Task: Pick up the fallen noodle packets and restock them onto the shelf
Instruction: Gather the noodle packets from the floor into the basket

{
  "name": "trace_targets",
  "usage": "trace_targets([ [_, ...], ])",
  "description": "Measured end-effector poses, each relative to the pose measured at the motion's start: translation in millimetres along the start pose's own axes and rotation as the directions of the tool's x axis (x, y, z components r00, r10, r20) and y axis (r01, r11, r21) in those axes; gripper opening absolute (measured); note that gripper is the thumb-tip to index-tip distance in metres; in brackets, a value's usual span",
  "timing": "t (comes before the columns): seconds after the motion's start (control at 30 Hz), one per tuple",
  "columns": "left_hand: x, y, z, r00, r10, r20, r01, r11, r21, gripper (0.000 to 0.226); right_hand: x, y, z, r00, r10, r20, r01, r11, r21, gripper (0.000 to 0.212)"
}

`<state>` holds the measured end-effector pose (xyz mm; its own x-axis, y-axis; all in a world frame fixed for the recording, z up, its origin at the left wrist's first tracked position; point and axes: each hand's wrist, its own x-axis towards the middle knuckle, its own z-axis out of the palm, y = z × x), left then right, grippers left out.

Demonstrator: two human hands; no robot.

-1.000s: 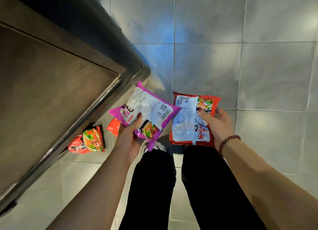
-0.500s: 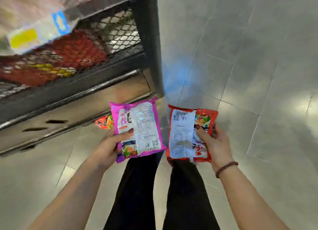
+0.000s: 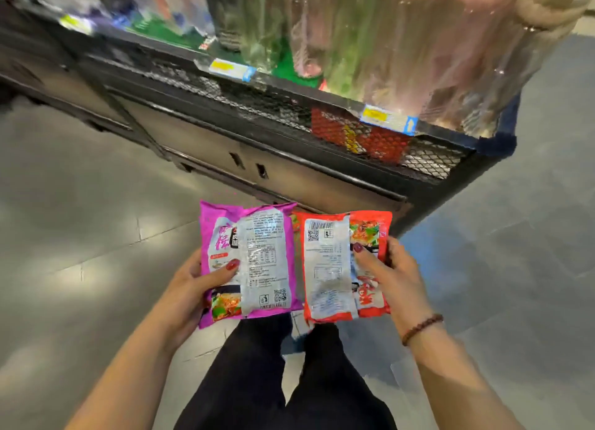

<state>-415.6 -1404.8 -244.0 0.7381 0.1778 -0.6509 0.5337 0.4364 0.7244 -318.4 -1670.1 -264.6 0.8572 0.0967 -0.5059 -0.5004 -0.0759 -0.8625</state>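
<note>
My left hand (image 3: 190, 288) grips a purple noodle packet (image 3: 257, 262) by its left edge, thumb on top, back label facing up. My right hand (image 3: 389, 275) grips a red noodle packet (image 3: 331, 268) by its right edge, thumb across its face. Both packets are held side by side in front of me, just below the black shelf (image 3: 289, 114). Red noodle packets (image 3: 357, 136) show through the shelf's wire mesh front at the right.
The shelf's metal base panel (image 3: 209, 146) runs diagonally from upper left to right, ending at a corner post (image 3: 450, 185). Price tags (image 3: 386, 120) hang on the shelf rim. Blurred goods fill the upper shelf. Grey tiled floor (image 3: 80, 236) spreads left and right. My black trousers are below.
My view has risen from the floor to the shelf front. Both hands kept their packets and brought them closer together, now upright side by side. The packets left on the floor are out of sight.
</note>
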Motion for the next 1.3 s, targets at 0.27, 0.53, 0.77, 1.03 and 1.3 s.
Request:
trace_targets([
  [0.27, -57, 7, -100, 0.943, 0.12, -0.311, -0.199, 0.951, -0.236, 0.106, 3, -35, 144, 0.928, 0.002, 0.373, 0.043, 0.993, -0.111, 0.017],
  [0.53, -66, 38, -230, 0.883, 0.115, -0.455, -0.308, 0.874, -0.376, 0.107, 13, -48, 318, 0.867, 0.017, 0.498, 0.067, 0.987, -0.149, 0.016],
  [0.77, -48, 87, -355, 0.854, 0.109, -0.509, -0.337, 0.861, -0.381, 0.075, 25, -65, 462, 0.834, 0.052, 0.549, 0.094, 0.968, -0.234, 0.02],
  [1.03, -3, 148, -461, 0.804, 0.079, -0.589, -0.397, 0.808, -0.435, 0.081, 67, -95, 615, 0.784, 0.089, 0.615, 0.116, 0.951, -0.286, 0.019],
  [1.3, 75, 252, -577, 0.721, 0.02, -0.693, -0.459, 0.762, -0.456, 0.061, 157, -133, 799, 0.696, 0.118, 0.708, 0.167, 0.933, -0.319, 0.021],
])
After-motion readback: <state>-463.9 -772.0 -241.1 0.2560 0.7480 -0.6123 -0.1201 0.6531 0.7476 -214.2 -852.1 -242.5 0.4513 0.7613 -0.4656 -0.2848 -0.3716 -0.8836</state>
